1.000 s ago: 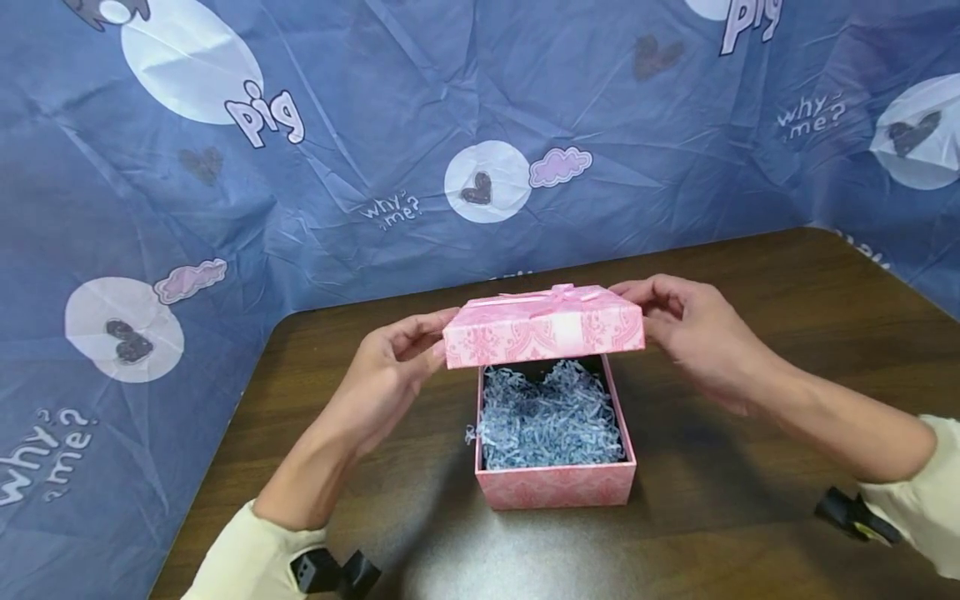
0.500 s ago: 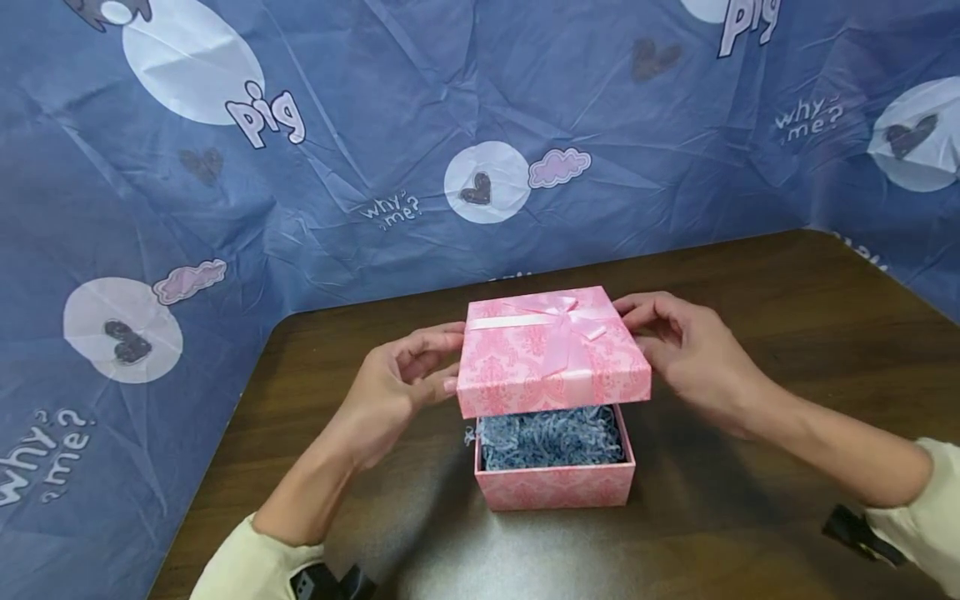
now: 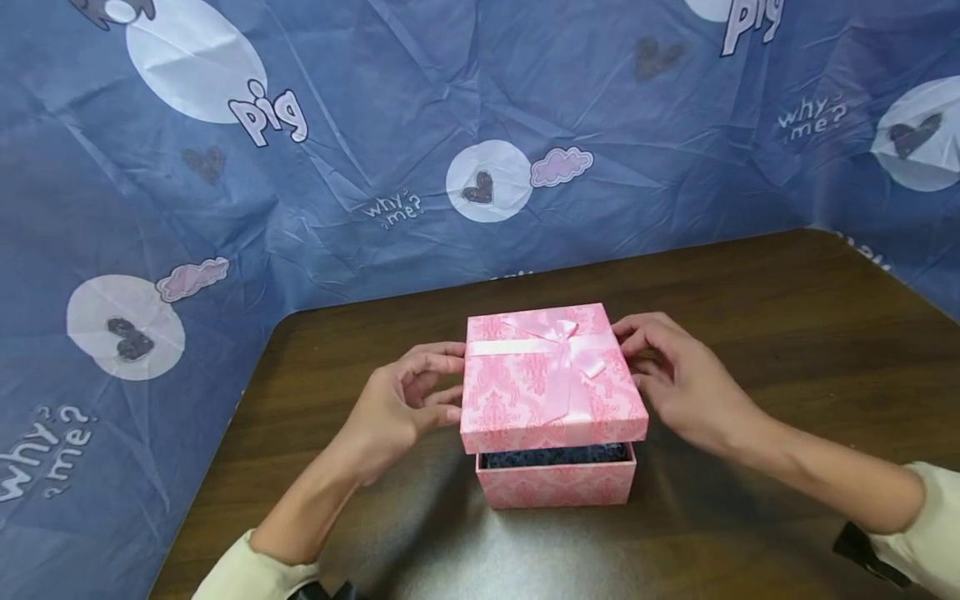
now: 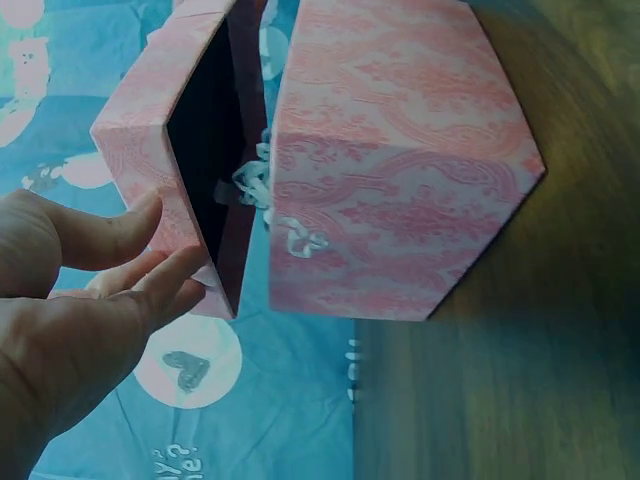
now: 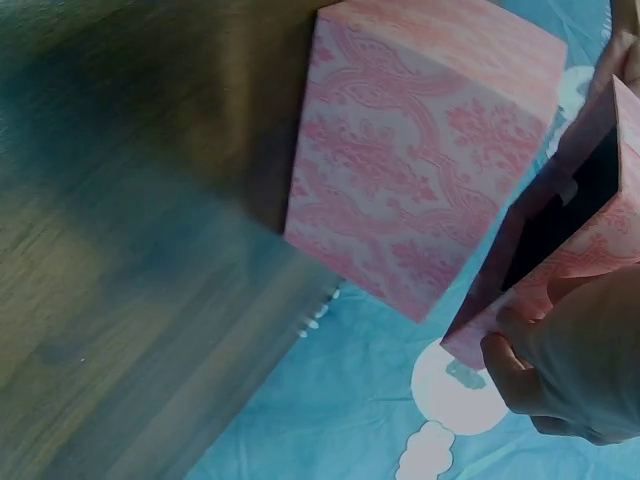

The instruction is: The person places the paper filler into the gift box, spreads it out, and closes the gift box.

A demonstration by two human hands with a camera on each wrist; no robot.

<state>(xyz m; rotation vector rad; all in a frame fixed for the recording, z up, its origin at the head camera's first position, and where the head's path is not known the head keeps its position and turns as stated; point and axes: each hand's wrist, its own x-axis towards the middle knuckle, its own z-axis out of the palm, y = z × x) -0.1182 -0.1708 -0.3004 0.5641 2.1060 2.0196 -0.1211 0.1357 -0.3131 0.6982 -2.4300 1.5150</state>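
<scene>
A pink patterned gift box lid (image 3: 510,392) with a satin ribbon bow (image 3: 562,332) is held just above its matching box base (image 3: 555,486). My left hand (image 3: 390,404) grips the lid's left side, thumb toward the front. On the opposite side, my right hand (image 3: 686,387) holds the lid by its right edge. A gap shows between lid and base at the front, with dark shredded paper (image 3: 555,456) visible in it. In the left wrist view, pale paper strands (image 4: 258,185) poke out over the base's rim.
The box stands on a dark brown wooden table (image 3: 750,308). Behind it hangs a blue printed cloth (image 3: 375,100) that meets the table's back and left edges.
Both hands have brought the lid down and toward the front over the base. Its raised tilt has flattened, and the shredded paper is now mostly covered. The base has not moved.
</scene>
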